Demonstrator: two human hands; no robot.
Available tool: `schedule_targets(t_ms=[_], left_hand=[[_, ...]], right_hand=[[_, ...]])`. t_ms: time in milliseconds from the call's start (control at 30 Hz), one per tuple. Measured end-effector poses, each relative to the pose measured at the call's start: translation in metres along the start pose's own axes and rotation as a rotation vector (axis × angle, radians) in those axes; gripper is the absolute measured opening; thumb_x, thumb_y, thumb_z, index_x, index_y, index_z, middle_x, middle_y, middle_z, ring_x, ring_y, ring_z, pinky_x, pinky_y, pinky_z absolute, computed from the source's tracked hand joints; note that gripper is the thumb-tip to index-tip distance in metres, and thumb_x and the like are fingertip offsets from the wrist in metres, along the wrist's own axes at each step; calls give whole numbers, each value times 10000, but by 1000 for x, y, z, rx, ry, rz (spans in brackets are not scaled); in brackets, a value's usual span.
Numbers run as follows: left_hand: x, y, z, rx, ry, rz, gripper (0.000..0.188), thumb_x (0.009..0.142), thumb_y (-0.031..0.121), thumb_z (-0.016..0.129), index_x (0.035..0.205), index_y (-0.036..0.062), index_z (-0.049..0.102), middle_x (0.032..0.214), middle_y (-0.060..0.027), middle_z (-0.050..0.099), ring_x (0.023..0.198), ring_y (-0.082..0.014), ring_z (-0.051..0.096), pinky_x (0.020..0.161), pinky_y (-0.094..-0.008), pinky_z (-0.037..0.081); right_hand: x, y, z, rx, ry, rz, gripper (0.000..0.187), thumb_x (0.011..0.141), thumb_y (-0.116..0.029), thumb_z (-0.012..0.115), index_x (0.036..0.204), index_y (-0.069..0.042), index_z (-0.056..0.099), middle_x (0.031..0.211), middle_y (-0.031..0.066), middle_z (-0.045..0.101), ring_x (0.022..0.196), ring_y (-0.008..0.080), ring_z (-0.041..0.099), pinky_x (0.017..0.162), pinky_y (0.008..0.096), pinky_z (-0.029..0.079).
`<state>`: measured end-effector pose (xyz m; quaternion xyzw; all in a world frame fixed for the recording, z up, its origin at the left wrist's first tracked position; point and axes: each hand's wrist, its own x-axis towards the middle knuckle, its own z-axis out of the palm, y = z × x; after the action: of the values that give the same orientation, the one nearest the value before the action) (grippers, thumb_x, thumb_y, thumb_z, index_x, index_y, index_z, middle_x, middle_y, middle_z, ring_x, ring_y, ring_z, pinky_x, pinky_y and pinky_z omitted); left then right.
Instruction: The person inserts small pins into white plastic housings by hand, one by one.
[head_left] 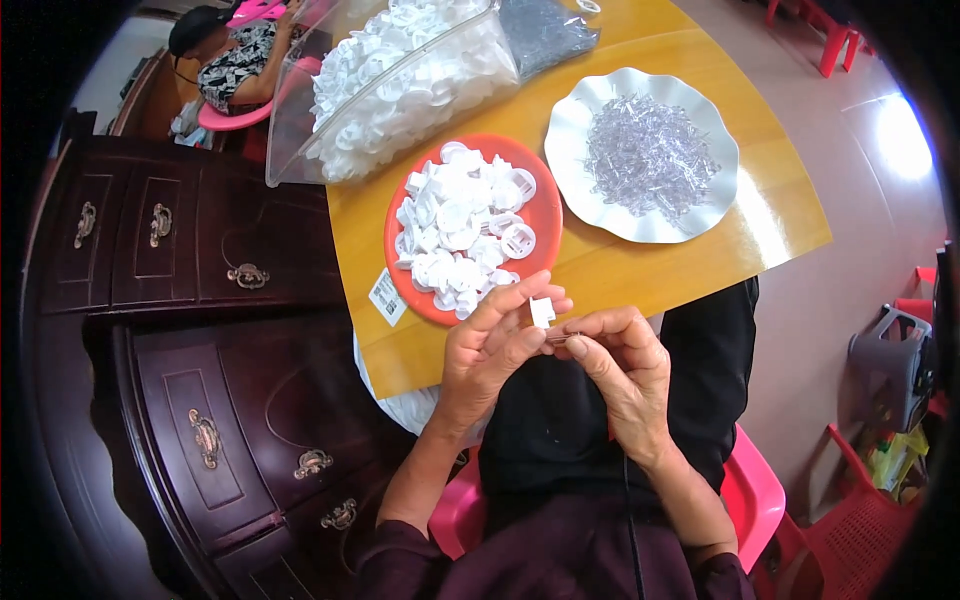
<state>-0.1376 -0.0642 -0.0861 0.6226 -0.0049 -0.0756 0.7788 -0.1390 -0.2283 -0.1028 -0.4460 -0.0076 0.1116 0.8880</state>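
My left hand pinches a small white plastic part between thumb and fingertips, above my lap near the table's front edge. Close beside it, the thumb and forefinger of my right hand are pressed together on a thin, slender piece; its exact kind is too small to make out. Just beyond my hands lies an orange-red plate heaped with white plastic parts. Farther right, a white scalloped plate carries a pile of small clear plastic pieces.
A clear bin full of white parts stands at the table's far left, with a bag of clear pieces next to it. Dark wooden drawers flank the table on the left. Another person sits at the upper left.
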Motion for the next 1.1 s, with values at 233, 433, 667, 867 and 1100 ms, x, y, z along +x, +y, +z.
schedule_targets(t_ms=[233, 433, 667, 867, 1100], left_hand=[[0, -5, -3, -172, 16, -7, 372, 1050, 221, 483, 1365, 28, 449, 1322, -223, 561, 1039, -194, 627, 900, -341, 517], [1, -2, -8, -256, -42, -48, 372, 1037, 196, 512, 1370, 32, 485, 1346, -208, 549, 975, -166, 617, 825, -301, 518], [1, 4, -4, -13, -21, -4, 455, 985, 101, 582, 1418, 13, 476, 1340, -174, 546, 949, -161, 612, 776, -277, 512], [5, 4, -10, -197, -76, -22, 463, 1010, 141, 557, 1435, 3, 435, 1277, -150, 581, 933, -157, 613, 782, -276, 516], [4, 3, -10, -206, -65, -82, 454, 1035, 172, 525, 1426, -33, 419, 1203, -119, 616, 965, -154, 634, 842, -290, 537]], right_hand=[[5, -6, 0, -196, -9, -39, 112, 925, -7, 666, 1026, 20, 627, 1032, 102, 689, 906, 137, 681, 786, 245, 546], [15, -7, 0, -433, -14, -275, 139, 874, 28, 704, 995, 13, 639, 1011, 121, 685, 838, 150, 688, 717, 251, 549], [19, -9, -4, -350, -34, -256, 118, 891, 19, 688, 994, 23, 630, 1019, 123, 684, 823, 138, 680, 716, 256, 547], [18, -5, -5, -334, 11, -229, 98, 898, 6, 683, 985, 27, 645, 1044, 115, 684, 870, 131, 675, 733, 252, 552], [17, -6, 1, -289, 15, -216, 117, 876, -1, 715, 976, 26, 661, 1061, 113, 689, 879, 131, 674, 743, 255, 558]])
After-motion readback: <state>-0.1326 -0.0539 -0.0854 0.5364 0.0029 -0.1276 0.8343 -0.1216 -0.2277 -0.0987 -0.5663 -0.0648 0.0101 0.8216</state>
